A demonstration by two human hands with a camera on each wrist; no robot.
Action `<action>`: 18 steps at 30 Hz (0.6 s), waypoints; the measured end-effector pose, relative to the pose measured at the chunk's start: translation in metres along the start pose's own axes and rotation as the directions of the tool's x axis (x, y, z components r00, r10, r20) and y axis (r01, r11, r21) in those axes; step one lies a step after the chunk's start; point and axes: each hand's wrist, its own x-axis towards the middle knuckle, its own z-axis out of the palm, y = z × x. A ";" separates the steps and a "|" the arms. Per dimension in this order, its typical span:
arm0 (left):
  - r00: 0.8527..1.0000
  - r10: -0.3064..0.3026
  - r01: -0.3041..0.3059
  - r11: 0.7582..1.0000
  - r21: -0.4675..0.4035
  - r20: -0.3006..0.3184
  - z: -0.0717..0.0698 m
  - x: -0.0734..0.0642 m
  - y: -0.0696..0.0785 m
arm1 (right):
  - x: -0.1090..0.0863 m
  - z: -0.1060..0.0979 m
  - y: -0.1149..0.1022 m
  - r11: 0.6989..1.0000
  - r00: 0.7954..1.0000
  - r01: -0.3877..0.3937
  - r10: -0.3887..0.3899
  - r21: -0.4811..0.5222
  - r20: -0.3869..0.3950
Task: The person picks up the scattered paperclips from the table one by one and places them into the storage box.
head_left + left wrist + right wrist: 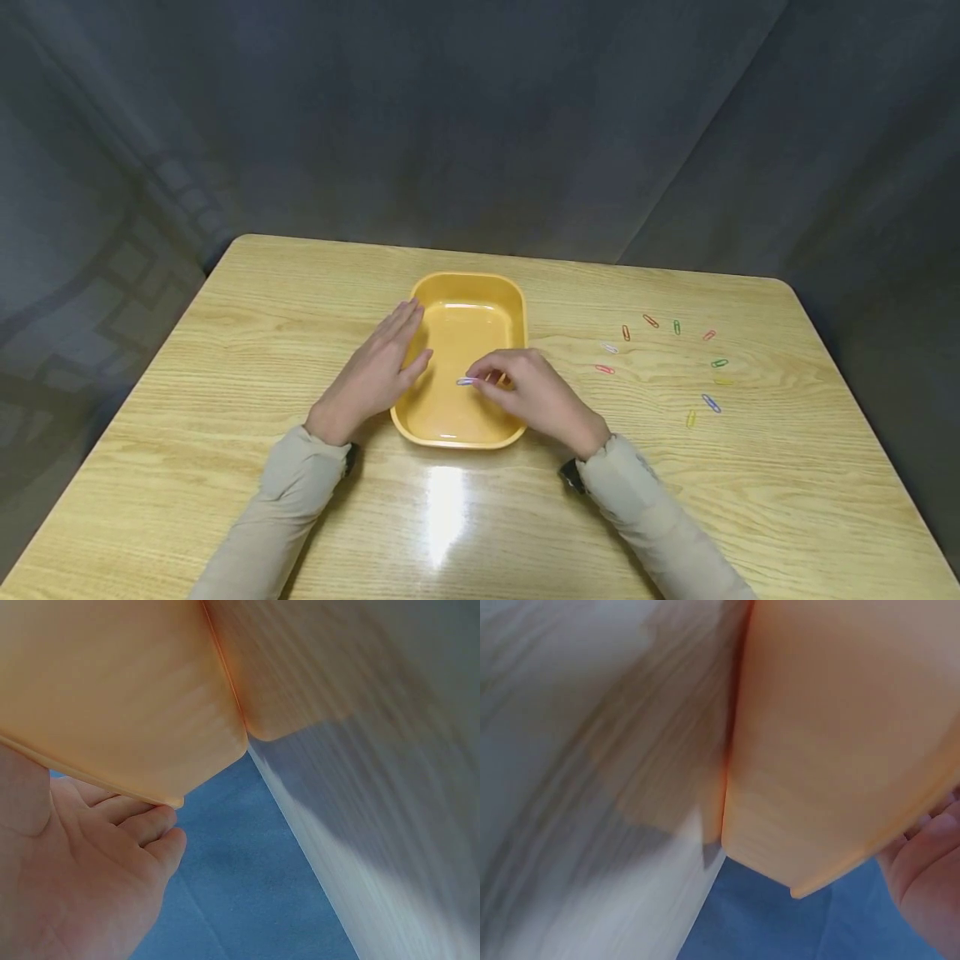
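A yellow-orange plastic tray (pixel 459 442) stands on the wooden table near its middle. My left hand (pixel 375 367) rests along the tray's left rim with fingers stretched out; in the left wrist view the hand (pixel 97 862) lies against the tray wall (pixel 127 690). Over the tray's inside, my right hand (pixel 536 392) pinches a pale purplish paper clip (pixel 467 381) between thumb and fingertips. The right wrist view has only part of that hand (pixel 934 881) beyond the tray's outer wall (pixel 832 735); the paper clip is hidden there.
To the right of the tray, several loose paper clips lie spread on the table (pixel 750 483), among them a white one (pixel 611 348), a pink one (pixel 604 369), a blue one (pixel 711 404) and a green one (pixel 677 327). A dark curtain (pixel 480 125) hangs behind the table.
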 end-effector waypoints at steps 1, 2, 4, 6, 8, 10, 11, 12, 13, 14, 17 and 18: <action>1.000 -0.001 0.001 1.000 -0.001 0.001 0.000 0.000 0.000 | 0.001 0.001 0.000 1.000 1.000 0.001 -0.001 -0.010 0.001; 1.000 -0.002 0.002 1.000 -0.001 0.001 0.000 0.000 0.000 | 0.002 0.002 -0.001 1.000 1.000 -0.002 0.002 -0.018 0.006; 1.000 -0.004 0.004 1.000 -0.003 0.002 0.000 0.000 0.000 | 0.003 0.004 -0.002 0.999 1.000 -0.007 0.008 -0.038 0.015; 1.000 -0.005 0.005 1.000 -0.004 0.001 0.000 0.000 0.000 | 0.005 0.007 -0.003 0.998 1.000 -0.017 0.018 -0.057 0.025; 1.000 -0.004 0.004 1.000 -0.006 0.000 0.000 0.000 0.000 | 0.006 0.009 -0.003 0.997 0.999 -0.025 0.028 -0.077 0.038; 1.000 -0.003 0.003 1.000 -0.008 0.000 0.000 0.000 0.000 | 0.007 0.010 -0.003 0.995 0.998 -0.026 0.031 -0.095 0.050; 1.000 -0.002 0.002 1.000 -0.008 0.000 0.000 0.000 0.000 | 0.008 0.011 -0.004 0.994 0.998 -0.023 0.029 -0.103 0.055; 1.000 -0.002 0.002 1.000 -0.010 0.001 0.000 -0.001 0.000 | 0.009 0.012 -0.004 0.994 0.998 -0.017 0.023 -0.108 0.061; 1.000 -0.001 0.001 1.000 -0.010 0.001 0.000 0.000 -0.001 | 0.009 0.012 -0.004 0.994 0.997 -0.014 0.022 -0.111 0.069; 1.000 0.000 0.000 1.000 -0.010 0.001 0.000 0.000 -0.001 | 0.010 0.013 -0.005 0.993 0.997 -0.012 0.020 -0.115 0.075; 1.000 -0.001 0.001 1.000 -0.009 0.002 0.000 0.000 -0.001 | 0.012 0.014 -0.005 0.992 0.996 -0.005 0.015 -0.124 0.085; 1.000 -0.001 0.001 1.000 -0.009 0.003 0.000 0.000 -0.002 | 0.012 0.015 -0.005 0.992 0.996 -0.003 0.014 -0.129 0.086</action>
